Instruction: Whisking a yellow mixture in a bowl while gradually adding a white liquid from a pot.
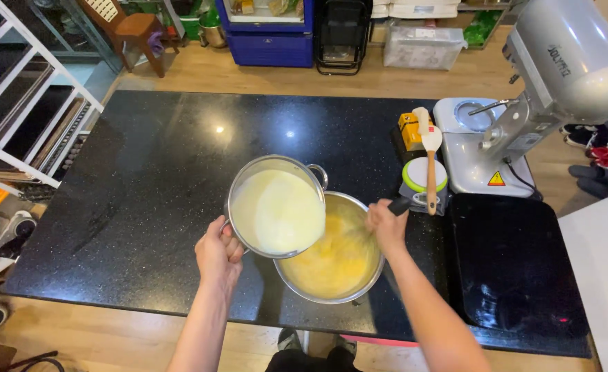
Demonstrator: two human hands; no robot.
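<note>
The left hand [218,253] is gripping the handle of a tilted pot [276,207] of milk, pouring over the bowl [331,258] of yellow mix on the bench [166,172], while the right hand [387,226] is whisking, closed on the whisk [393,207]; steady tipping seems needed next.

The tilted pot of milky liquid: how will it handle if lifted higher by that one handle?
The pot, nearly full of pale liquid, is probably heavy and apt to slosh. Held by the left hand alone, it may twist; its polished steel looks slippery.

Stand mixer [552,89], spatula [430,155], scale [424,180]
</note>
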